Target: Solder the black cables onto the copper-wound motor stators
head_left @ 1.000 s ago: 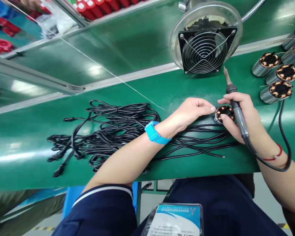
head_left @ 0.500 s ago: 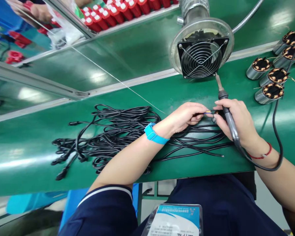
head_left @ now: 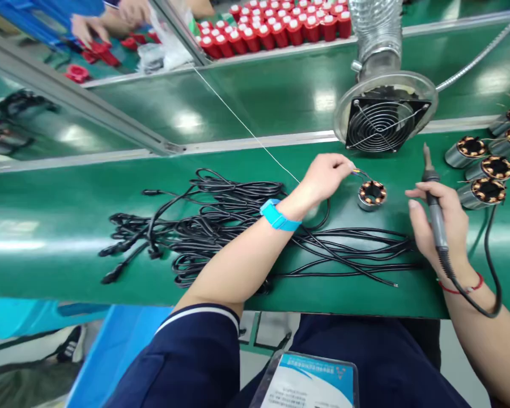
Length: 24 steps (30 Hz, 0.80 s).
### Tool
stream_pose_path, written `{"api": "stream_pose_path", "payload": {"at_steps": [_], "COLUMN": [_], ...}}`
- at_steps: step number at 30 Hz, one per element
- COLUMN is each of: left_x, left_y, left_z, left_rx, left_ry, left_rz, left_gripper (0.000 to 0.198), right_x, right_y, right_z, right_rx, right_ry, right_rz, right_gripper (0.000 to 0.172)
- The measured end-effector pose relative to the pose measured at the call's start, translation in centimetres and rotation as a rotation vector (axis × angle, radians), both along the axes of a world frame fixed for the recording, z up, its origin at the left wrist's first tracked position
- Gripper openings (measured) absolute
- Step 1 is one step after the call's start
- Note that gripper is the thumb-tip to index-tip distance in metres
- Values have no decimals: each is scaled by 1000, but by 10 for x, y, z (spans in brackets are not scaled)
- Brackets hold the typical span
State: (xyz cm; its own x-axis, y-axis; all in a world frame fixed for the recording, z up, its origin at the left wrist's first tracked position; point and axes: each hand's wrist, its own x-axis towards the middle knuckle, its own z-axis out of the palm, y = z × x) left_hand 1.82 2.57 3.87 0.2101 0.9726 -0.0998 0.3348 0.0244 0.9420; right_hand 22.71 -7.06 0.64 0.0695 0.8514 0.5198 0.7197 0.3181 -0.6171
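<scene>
My left hand (head_left: 330, 174) is closed, its fingertips pinching thin coloured wires (head_left: 357, 171). Those wires run to a motor stator (head_left: 371, 196), a steel ring with copper windings, upright on the green bench just right of the hand. A black cable curves out beneath the same wrist. In my right hand (head_left: 448, 218) is a soldering iron (head_left: 435, 212), tip pointing up and away, clear of the stator; thumb and forefinger are spread. Coiled black cables (head_left: 221, 221) lie left of and below my left forearm, their loose ends (head_left: 357, 249) reaching toward my right wrist.
A fume extractor fan (head_left: 378, 126) hangs behind the stator. More stators (head_left: 482, 192) stand at the right. A thin white strand (head_left: 246, 127) slants down toward my left wrist. Red parts (head_left: 276, 34) fill the back shelf, near another person's hands (head_left: 91, 28).
My right hand, with the soldering iron, has moved away from my left hand, leaving a gap. The stator now shows plainly between them on the bench. The camera view has shifted.
</scene>
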Motion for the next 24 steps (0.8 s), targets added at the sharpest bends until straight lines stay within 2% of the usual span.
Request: {"api": "stream_pose_path", "payload": {"at_steps": [3,6,8,9,10,11,14,15,16,18,20,22,24], "left_x": [-26,-43,-44,-41,-36,-31,-15,-10,-7,-1,1,1,-1], "left_y": [24,35,30,23,14,2,-40,-54,-67,-84,-90,-86,-79], "left_z": [-2,2,10,16,22,26,32,30,27,20,18,22,28], "left_rx": [165,291,281,260,237,214,183,201,234,311,358,386,428], "left_ry": [41,54,30,27,36,64,293,422,557,743,781,733,682], "left_rz": [232,437,436,354,208,0,-771,-962,-1084,-1184,-1206,-1165,-1050], "left_gripper": [18,18,21,23,24,23,14,14,18,18,14,14,15], "right_x": [8,8,5,4,3,3,5,6,8,12,17,21,26], "right_y": [0,0,-1,-2,-3,-4,-4,-4,-3,-1,2,5,8], "right_z": [1,3,5,6,7,7,7,6,5,1,-2,-5,-7], "right_rx": [11,37,46,35,23,11,0,4,7,-5,-12,16,86], "right_ry": [32,20,-5,-13,-19,-25,-43,-41,-30,1,11,-5,8], "right_rz": [-42,-21,5,17,22,21,3,-4,-10,-27,-53,-74,-102], "right_gripper": [28,24,26,30,34,38,38,35,32,28,28,29,30]}}
